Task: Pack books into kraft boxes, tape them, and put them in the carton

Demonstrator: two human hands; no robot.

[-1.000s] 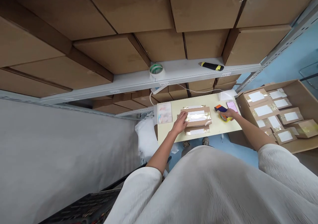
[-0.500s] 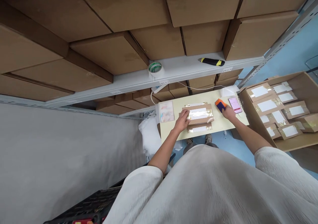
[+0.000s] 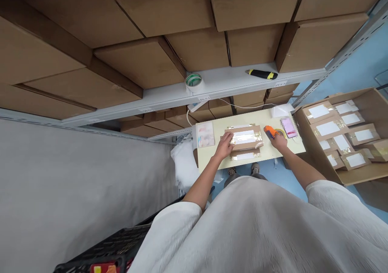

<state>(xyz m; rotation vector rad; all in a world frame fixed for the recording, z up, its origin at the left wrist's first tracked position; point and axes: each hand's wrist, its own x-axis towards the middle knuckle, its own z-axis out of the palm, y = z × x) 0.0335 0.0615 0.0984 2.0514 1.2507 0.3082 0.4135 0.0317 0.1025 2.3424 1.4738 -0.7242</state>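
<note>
My left hand (image 3: 224, 144) grips the left end of a small cardboard box (image 3: 247, 145), its fingers resting on top. The box carries a white label under shiny clear tape and lies on the pale yellow table (image 3: 209, 155). Other taped, labelled cardboard shows along its far and near sides, the near piece being a flat box (image 3: 245, 156). To the right of the box, my right hand (image 3: 279, 142) is closed around an orange tape dispenser (image 3: 271, 132) with a yellowish roll. The dispenser is held just apart from the box.
A phone (image 3: 289, 128) lies right of my right hand, and a clear plastic packet (image 3: 205, 134) at the table's left. Above are a shelf with a tape roll (image 3: 194, 82), a utility knife (image 3: 261, 74) and stacked cartons. A large carton (image 3: 348, 178) at right holds several labelled boxes.
My right hand has turned the tape dispenser, so its orange side and roll now show. My left hand stays on the box. The view has shifted slightly.
</note>
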